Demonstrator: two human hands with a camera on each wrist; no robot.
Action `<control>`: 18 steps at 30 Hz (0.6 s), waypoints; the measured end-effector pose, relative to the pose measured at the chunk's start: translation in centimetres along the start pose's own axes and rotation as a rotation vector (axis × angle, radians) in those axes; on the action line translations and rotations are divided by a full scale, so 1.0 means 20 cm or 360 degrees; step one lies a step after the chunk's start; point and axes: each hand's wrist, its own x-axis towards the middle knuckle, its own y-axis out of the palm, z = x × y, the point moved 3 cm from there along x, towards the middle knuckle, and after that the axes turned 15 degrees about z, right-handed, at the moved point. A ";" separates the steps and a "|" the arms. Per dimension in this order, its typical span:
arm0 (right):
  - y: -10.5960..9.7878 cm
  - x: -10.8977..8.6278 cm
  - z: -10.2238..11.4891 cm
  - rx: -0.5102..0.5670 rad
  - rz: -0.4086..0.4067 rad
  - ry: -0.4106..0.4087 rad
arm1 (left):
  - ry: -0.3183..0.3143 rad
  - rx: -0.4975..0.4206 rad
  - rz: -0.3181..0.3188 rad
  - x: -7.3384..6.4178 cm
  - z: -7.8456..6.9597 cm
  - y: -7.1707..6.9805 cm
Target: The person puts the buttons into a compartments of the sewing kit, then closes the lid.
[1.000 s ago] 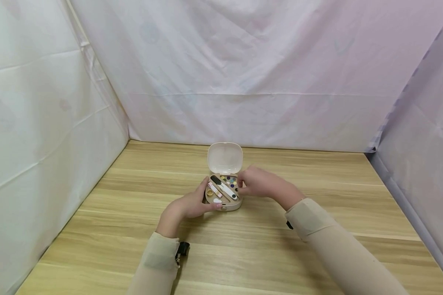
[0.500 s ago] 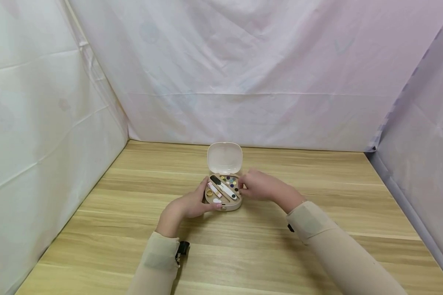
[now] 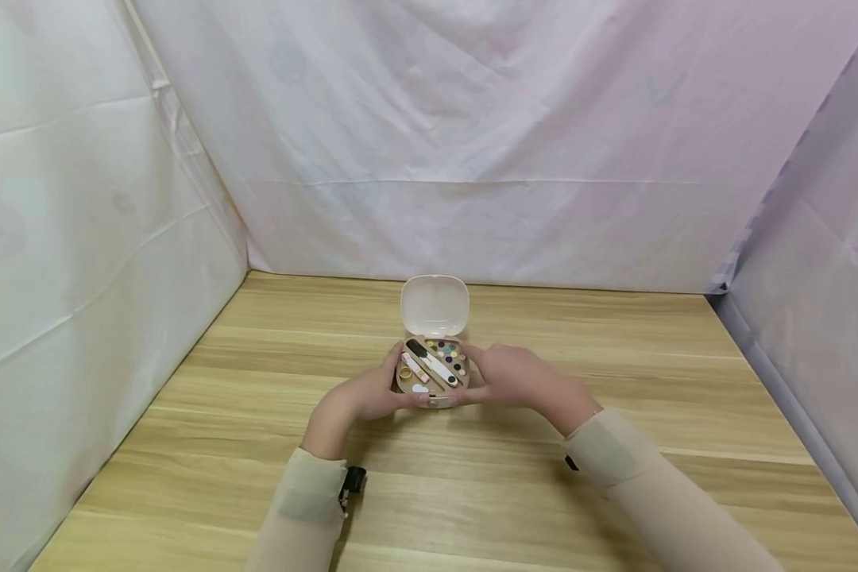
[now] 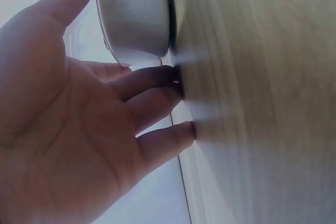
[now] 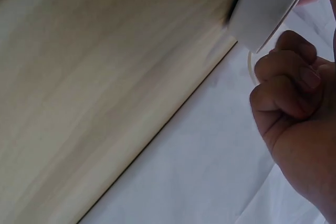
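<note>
A small sewing kit box (image 3: pixel 434 404) stands on the table with its pale lid (image 3: pixel 434 306) raised at the back. Its tan tray bears a white tool (image 3: pixel 439 370) with a black end, a pink-and-white strip (image 3: pixel 415 368), a gold ring, a small white piece (image 3: pixel 420 388) and several coloured buttons (image 3: pixel 449 360). My left hand (image 3: pixel 368 395) holds the box's left side, thumb along the front; in the left wrist view its lower fingers reach to the table. My right hand (image 3: pixel 518 379) grips the right side between thumb and index finger. Its other fingers are curled, as the right wrist view shows.
The wood-grain table (image 3: pixel 415 500) spreads around the box. White cloth (image 3: pixel 472 159) hangs behind it, with more cloth at the left (image 3: pixel 79 238) and right sides. Each sleeve carries a black wrist device.
My right hand's thumb has moved from the tray's right edge to the front of the box, and its grip has widened. The left hand and the box have stayed put.
</note>
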 end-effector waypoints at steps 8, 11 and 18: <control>0.07 0.01 0.02 0.0076 0.0025 0.0078 | -0.0033 0.0087 0.0001 0.01 -0.01 -0.02; 0.09 0.02 0.02 0.0117 0.0020 0.0108 | -0.0051 0.0081 0.0011 0.02 -0.01 -0.02; 0.07 0.01 0.01 0.0205 0.0019 0.0171 | -0.0060 0.0098 0.0008 0.01 -0.01 -0.04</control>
